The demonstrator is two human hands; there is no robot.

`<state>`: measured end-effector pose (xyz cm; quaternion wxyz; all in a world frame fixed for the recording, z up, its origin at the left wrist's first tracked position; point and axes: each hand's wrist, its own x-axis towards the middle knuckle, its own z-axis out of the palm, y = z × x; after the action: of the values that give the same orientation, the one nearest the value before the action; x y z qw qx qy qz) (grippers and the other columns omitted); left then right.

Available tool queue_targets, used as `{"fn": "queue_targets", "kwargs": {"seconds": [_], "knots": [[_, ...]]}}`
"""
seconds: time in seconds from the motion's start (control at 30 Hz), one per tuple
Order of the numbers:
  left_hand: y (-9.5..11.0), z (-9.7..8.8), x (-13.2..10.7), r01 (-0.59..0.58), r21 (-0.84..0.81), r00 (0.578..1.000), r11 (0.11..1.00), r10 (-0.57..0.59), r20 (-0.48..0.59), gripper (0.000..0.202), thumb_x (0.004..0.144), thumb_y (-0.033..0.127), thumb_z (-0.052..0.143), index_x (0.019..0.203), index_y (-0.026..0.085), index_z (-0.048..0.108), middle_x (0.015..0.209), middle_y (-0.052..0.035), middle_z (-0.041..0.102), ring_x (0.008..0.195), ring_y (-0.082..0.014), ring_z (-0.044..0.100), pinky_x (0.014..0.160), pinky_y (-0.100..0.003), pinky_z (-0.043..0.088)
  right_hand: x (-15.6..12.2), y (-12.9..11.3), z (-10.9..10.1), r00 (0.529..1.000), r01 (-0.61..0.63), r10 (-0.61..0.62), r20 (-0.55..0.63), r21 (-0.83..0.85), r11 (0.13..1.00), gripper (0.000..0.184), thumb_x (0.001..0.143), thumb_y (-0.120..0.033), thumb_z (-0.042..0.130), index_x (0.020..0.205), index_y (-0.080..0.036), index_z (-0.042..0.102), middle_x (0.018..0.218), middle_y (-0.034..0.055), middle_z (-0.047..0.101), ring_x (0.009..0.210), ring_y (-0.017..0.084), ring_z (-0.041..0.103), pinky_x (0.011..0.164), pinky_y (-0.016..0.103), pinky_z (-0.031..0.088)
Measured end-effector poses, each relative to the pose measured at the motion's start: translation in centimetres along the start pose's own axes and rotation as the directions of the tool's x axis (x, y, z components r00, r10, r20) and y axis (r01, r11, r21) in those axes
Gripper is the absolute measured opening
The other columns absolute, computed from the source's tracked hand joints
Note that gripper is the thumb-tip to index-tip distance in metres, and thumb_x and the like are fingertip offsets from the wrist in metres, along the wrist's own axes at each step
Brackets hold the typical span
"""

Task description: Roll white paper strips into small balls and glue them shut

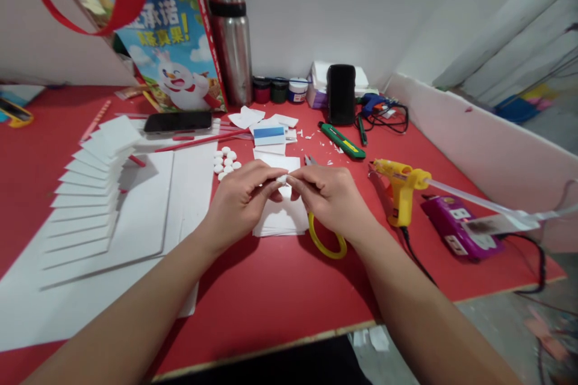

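Note:
My left hand [241, 200] and my right hand [332, 195] meet over the middle of the red table [280, 289]. Their fingertips pinch a small white foam piece [282, 179] between them. Under the hands lies a stack of white foam sheets [280, 219]. Yellow-handled scissors [326, 243] lie partly hidden beneath my right hand. Several small white foam ovals [226, 162] sit just beyond my left hand.
A fanned foam staircase model [90, 192] rests on white board at left. A yellow glue gun [401, 189] and purple power strip [456, 231] stand at right. A phone [177, 121], green utility knife [342, 141], steel flask [231, 36], paint jars [279, 89] and gift bag [167, 42] line the back.

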<state>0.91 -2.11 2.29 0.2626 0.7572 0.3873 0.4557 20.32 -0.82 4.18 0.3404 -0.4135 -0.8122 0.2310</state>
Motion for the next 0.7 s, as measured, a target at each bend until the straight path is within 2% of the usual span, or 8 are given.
{"fn": "queue_targets", "kwargs": {"seconds": [0.07, 0.17, 0.3, 0.43, 0.53, 0.7], "knots": [[0.1, 0.4, -0.1, 0.044, 0.0, 0.999, 0.999, -0.044, -0.026, 0.019, 0.098, 0.022, 0.058, 0.11, 0.019, 0.072, 0.094, -0.0065, 0.071, 0.071, -0.0131, 0.071, 0.07, -0.024, 0.058, -0.1, -0.1, 0.2, 0.999, -0.01, 0.008, -0.033, -0.06, 0.998, 0.027, 0.099, -0.022, 0.056, 0.074, -0.017, 0.066, 0.063, -0.0008, 0.063, 0.059, 0.011, 0.054, 0.063, 0.025, 0.038], [0.4, 1.1, -0.2, 0.101, -0.034, 0.991, 0.994, -0.103, -0.086, 0.017, 0.098, 0.024, 0.059, 0.108, 0.019, 0.072, 0.097, -0.0062, 0.07, 0.067, -0.0124, 0.071, 0.068, -0.025, 0.059, -0.2, -0.1, 0.6, 0.998, 0.045, -0.052, -0.039, -0.16, 0.986, 0.027, 0.099, -0.021, 0.051, 0.076, -0.017, 0.063, 0.068, 0.0018, 0.064, 0.062, 0.013, 0.055, 0.064, 0.026, 0.038], [0.6, 1.5, -0.3, 0.163, -0.102, 0.976, 0.981, -0.176, -0.132, 0.015, 0.096, 0.024, 0.06, 0.103, 0.018, 0.073, 0.094, -0.0048, 0.068, 0.063, -0.0117, 0.071, 0.065, -0.024, 0.059, -0.5, -0.4, 1.1, 0.993, 0.115, -0.108, 0.039, -0.361, 0.925, 0.024, 0.098, -0.017, 0.044, 0.084, -0.014, 0.063, 0.077, 0.0081, 0.066, 0.069, 0.018, 0.057, 0.065, 0.03, 0.037], [0.5, 1.5, -0.3, 0.154, -0.054, 0.979, 0.987, -0.16, -0.127, 0.015, 0.096, 0.021, 0.059, 0.101, 0.017, 0.073, 0.088, -0.0034, 0.066, 0.065, -0.0118, 0.07, 0.067, -0.025, 0.058, -0.7, -0.8, 1.5, 0.99, 0.137, -0.104, 0.092, -0.522, 0.842, 0.027, 0.098, -0.015, 0.039, 0.089, -0.011, 0.065, 0.08, 0.012, 0.066, 0.067, 0.021, 0.055, 0.06, 0.033, 0.033], [0.2, 1.4, -0.3, 0.142, -0.024, 0.984, 0.989, -0.144, -0.107, 0.016, 0.097, 0.021, 0.057, 0.102, 0.018, 0.072, 0.09, -0.0034, 0.066, 0.066, -0.0115, 0.069, 0.068, -0.025, 0.057, -0.8, -0.8, 1.8, 0.995, 0.1, -0.101, 0.027, -0.538, 0.837, 0.029, 0.1, -0.019, 0.041, 0.086, -0.012, 0.065, 0.077, 0.0106, 0.066, 0.065, 0.02, 0.056, 0.06, 0.032, 0.033], [-0.2, 1.3, -0.3, 0.116, -0.026, 0.99, 0.993, -0.118, -0.079, 0.017, 0.099, 0.026, 0.055, 0.108, 0.019, 0.069, 0.102, -0.0064, 0.069, 0.085, -0.0164, 0.07, 0.077, -0.029, 0.059, -0.8, -0.7, 2.0, 0.993, 0.045, -0.089, -0.073, -0.46, 0.887, 0.029, 0.101, -0.023, 0.044, 0.085, -0.014, 0.066, 0.078, 0.0092, 0.068, 0.069, 0.019, 0.06, 0.063, 0.031, 0.038]]}}
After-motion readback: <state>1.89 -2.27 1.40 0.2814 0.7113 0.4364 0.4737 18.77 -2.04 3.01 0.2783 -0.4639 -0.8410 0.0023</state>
